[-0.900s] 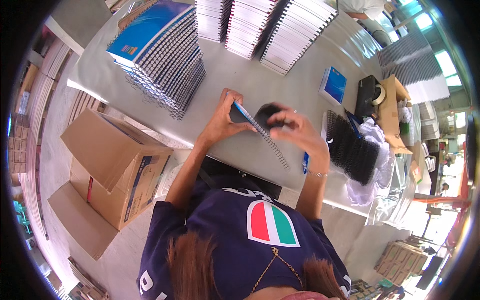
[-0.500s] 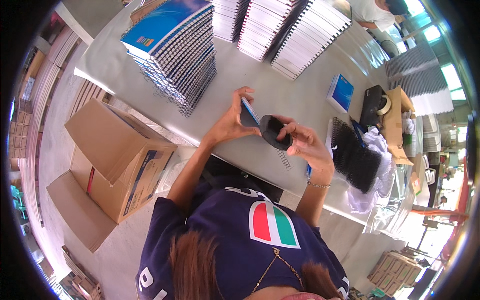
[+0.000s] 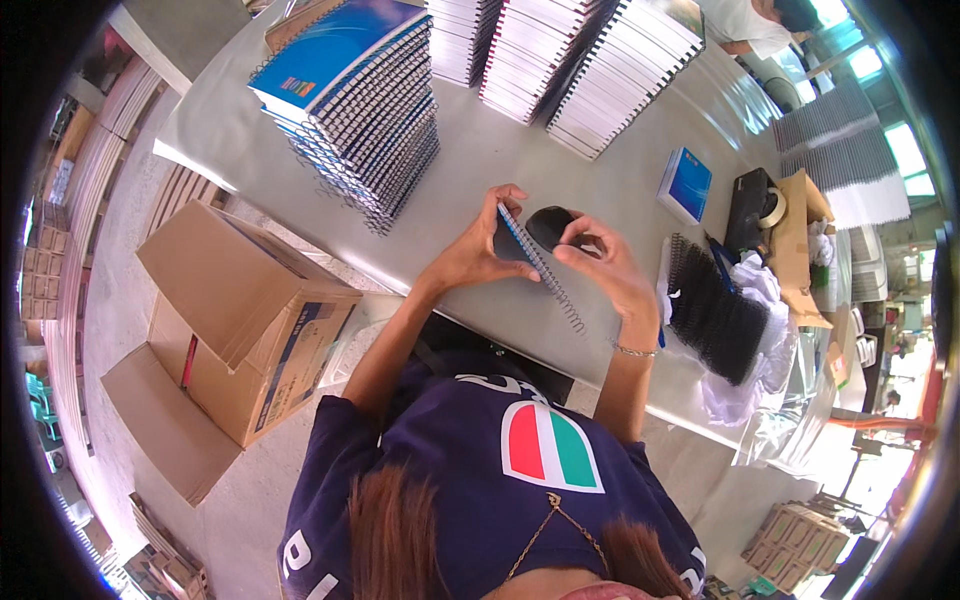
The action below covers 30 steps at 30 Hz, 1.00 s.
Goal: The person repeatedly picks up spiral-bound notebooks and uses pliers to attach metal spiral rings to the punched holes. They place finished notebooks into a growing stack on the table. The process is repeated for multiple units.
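My left hand (image 3: 468,252) grips a small notebook (image 3: 516,230) turned edge-up over the table, thumb on one end and fingers on the other. A dark wire coil (image 3: 566,306) runs along the notebook's edge, and its loose end sticks out past the near corner. In my right hand (image 3: 612,272), the thumb and fingertips are closed on a black rounded object (image 3: 545,228), whose exact kind I cannot make out. It sits right beside the notebook's spine; whether it touches the coil is unclear.
Blue-covered spiral notebooks (image 3: 345,60) stand stacked at the far left, with white page stacks (image 3: 625,75) beside them. Toward the right lie a blue book (image 3: 686,184), black coils (image 3: 715,310), a tape dispenser (image 3: 750,215) and crumpled paper. An open carton (image 3: 225,330) sits left of the table.
The black object has shifted away from over the notebook's near end toward its far side, with my right hand turning along. More of the coil along the spine now shows.
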Available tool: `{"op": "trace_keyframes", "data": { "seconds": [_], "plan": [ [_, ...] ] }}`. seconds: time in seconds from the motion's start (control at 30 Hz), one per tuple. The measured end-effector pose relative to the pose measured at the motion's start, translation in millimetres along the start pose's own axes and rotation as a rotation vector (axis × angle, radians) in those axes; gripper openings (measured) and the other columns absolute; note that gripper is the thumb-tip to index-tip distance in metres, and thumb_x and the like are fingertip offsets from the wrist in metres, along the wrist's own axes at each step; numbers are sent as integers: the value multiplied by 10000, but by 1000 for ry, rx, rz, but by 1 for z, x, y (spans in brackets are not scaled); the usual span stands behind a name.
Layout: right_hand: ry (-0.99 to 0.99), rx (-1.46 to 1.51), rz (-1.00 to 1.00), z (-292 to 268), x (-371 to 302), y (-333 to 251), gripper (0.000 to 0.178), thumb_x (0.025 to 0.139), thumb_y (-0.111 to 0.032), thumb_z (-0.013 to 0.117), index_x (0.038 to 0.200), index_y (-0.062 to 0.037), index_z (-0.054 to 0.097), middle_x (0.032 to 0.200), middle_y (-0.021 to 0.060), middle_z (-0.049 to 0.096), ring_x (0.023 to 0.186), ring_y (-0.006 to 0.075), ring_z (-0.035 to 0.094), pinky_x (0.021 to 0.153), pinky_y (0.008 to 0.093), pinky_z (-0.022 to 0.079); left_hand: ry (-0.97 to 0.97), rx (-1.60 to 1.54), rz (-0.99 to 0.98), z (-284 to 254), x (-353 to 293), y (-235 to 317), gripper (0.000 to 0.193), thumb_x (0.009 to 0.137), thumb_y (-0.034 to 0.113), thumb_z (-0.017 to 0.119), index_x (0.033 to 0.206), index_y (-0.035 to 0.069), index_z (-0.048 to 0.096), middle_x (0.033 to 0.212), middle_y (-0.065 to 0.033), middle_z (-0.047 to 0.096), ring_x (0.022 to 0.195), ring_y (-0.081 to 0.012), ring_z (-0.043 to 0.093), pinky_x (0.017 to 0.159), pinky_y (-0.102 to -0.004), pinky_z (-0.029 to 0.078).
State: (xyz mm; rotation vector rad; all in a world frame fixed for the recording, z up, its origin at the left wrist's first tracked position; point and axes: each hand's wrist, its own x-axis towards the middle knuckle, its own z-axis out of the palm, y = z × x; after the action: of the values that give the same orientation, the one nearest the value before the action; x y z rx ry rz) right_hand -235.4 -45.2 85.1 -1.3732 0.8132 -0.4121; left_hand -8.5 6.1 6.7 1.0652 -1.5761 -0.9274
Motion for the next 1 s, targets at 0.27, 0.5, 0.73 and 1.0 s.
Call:
{"op": "trace_keyframes", "data": {
  "seconds": [0.27, 0.5, 0.73, 1.0],
  "plan": [
    [180, -127, -118, 1, 8, 2, 363, 871, -220, 788, 1137, -41, 620, 1356, 88, 572, 1076, 160, 581, 931, 318, 486, 26, 6, 23, 2, 5, 3, 1003, 605, 299, 971, 1345, 58, 338, 1114, -99, 462, 1090, -227, 484, 949, -346, 417],
    [648, -277, -187, -14, -42, 31, 605, 917, -368, 712, 1395, -71, 488, 1318, 116, 583, 1204, 285, 548, 1023, 410, 429, 372, 25, -109, 39, -12, 14, 584, 865, 254, 789, 1238, 16, 408, 1140, -112, 492, 1050, -200, 514, 909, -323, 437],
    [1018, -1009, 297, 27, -105, 85, 678, 882, -316, 706, 1462, -104, 428, 1451, 190, 399, 1360, 381, 349, 1128, 509, 239, 372, -160, -66, 37, -18, 16, 320, 970, 187, 659, 1200, 4, 532, 1095, -102, 574, 988, -173, 545, 878, -290, 451],
    [1096, -753, -223, 27, -104, 86, 673, 834, -119, 721, 1449, -77, 449, 1334, 189, 471, 1205, 338, 435, 1057, 454, 362, 214, -114, -301, 19, -17, 37, 246, 970, 159, 657, 1154, -3, 636, 971, -62, 662, 866, -123, 593, 815, -266, 481]
  ]
}}
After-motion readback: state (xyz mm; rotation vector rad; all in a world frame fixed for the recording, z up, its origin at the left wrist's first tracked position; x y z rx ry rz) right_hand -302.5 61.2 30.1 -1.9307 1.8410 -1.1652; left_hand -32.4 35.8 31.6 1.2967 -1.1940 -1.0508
